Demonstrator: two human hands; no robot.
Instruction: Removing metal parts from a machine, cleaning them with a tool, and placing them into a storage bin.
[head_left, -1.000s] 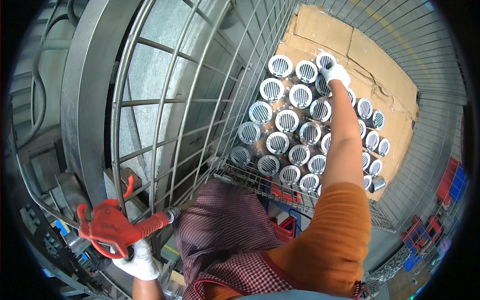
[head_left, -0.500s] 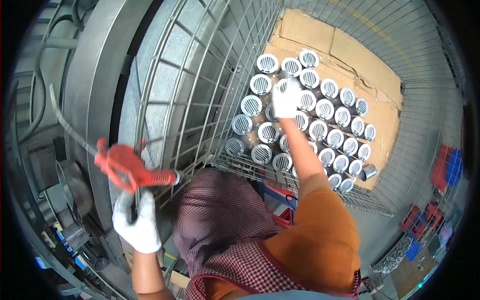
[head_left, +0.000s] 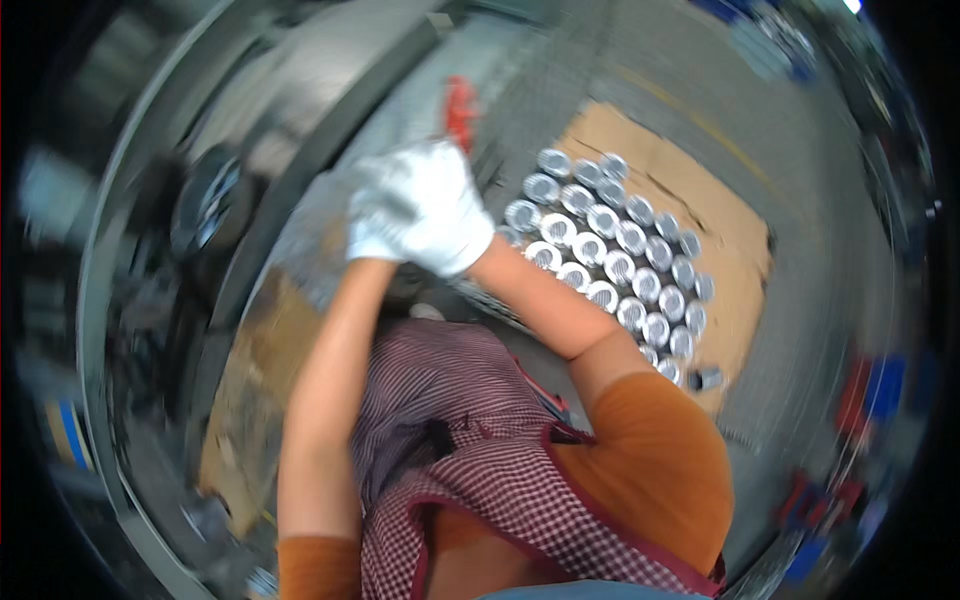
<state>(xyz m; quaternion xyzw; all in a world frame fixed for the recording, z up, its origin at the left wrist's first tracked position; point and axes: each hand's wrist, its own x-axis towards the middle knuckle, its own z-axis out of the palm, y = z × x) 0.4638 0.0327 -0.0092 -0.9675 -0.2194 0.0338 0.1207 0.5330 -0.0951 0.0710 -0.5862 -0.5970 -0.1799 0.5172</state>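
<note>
My left hand (head_left: 374, 205) and my right hand (head_left: 440, 205), both in white gloves, are together in front of me and overlap. Motion smears their fingers, so whether anything is between them cannot be made out. Just beyond them is a red air gun (head_left: 460, 112), blurred. To the right, several metal cylinders (head_left: 619, 267) with slotted, silvery tops stand upright in close rows on a cardboard sheet (head_left: 735, 270). One dark cylinder (head_left: 706, 378) lies on its side at the near edge of the group.
Around the cardboard runs a wire cage (head_left: 800, 250), its mesh faint from blur. A worn brown surface (head_left: 250, 400) lies to the left of my left forearm. Red and blue items (head_left: 880, 390) are at the far right.
My right hand has come back from over the cylinders to meet my left hand. The left has moved away from the cage's wire rim beside the air gun. The whole view has swung leftward.
</note>
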